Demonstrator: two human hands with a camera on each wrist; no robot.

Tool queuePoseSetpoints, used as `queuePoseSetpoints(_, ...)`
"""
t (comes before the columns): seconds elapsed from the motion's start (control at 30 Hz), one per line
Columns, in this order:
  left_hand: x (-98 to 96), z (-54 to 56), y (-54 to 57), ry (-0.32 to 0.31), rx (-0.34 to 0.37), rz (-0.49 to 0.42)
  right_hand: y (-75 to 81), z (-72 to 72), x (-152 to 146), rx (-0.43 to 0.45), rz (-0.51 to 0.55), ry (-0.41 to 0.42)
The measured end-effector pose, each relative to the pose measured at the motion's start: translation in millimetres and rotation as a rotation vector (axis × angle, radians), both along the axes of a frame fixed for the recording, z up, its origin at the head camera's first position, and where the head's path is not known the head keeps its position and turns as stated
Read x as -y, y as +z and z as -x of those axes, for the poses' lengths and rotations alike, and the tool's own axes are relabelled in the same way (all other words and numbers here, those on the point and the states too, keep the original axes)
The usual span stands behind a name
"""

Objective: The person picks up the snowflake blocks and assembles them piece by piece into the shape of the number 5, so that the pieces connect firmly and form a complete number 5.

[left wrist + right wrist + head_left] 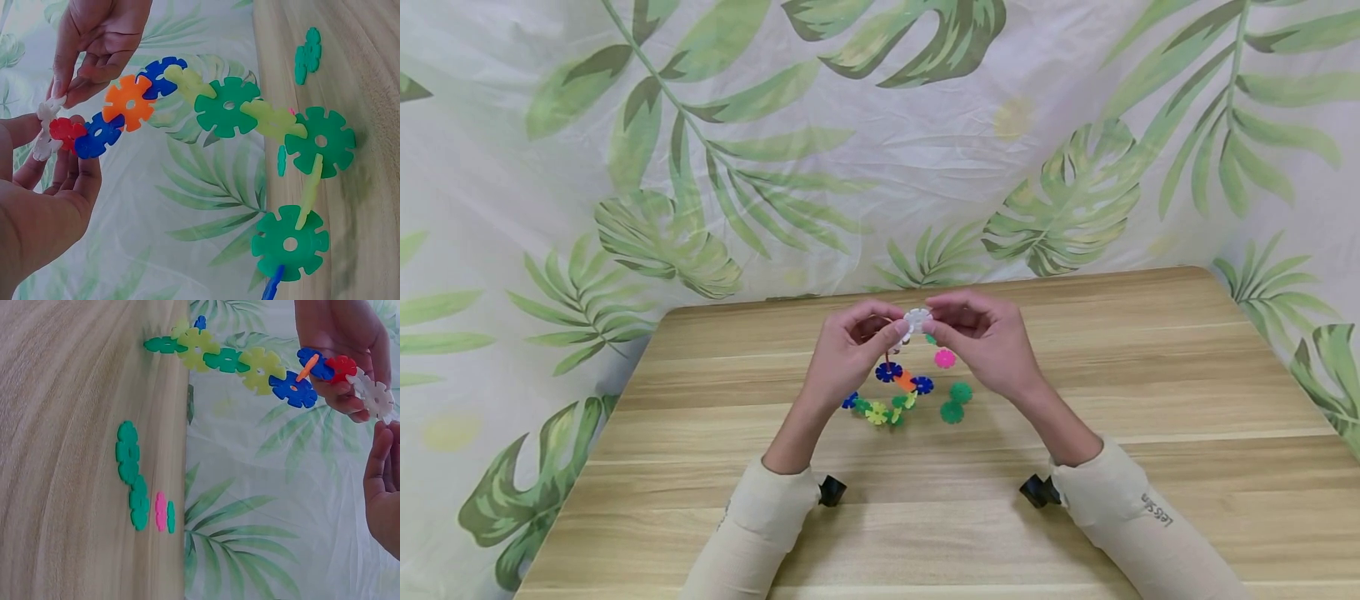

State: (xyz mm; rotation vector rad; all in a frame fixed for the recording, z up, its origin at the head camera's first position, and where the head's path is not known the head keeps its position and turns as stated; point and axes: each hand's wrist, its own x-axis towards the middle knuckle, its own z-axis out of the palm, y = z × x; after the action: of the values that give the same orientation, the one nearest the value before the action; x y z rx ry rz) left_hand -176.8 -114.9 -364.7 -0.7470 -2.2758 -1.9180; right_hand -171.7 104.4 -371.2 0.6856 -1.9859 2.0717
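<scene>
- Head view: the left hand (848, 346) and the right hand (991, 342) face each other above the wood-grain tabletop (1150, 375), each pinching white, notched, flower-shaped plastic pieces (917, 319) between thumb and fingers.
- Next to the white pieces, near the left fingers, a red notched plastic disc (65, 132) leads into a chain: a dark blue disc (97, 139), an orange disc (117, 104), then more blue, yellow and green ones, trailing down.
- Right of the chain, two loose green plastic discs (952, 412) touch on the tabletop.
- Beyond them lies a bright pink plastic disc (944, 358).
- Behind hangs a pale leaf-print cloth (925, 167).
</scene>
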Motion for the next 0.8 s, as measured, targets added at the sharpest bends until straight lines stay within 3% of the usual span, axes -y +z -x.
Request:
queuePoseSetpoints(0.43, 4.2, 1.9, 0.2, 0.044, 0.012, 0.000, -1.1, 3.5, -4, 0.047, -0.086, 0.002)
queuePoseSetpoints(0.8, 9.5, 2.6, 3.0, 0.054, 0.012, -0.025, -14.0, 20.5, -15, 0.105, -0.237, 0.013)
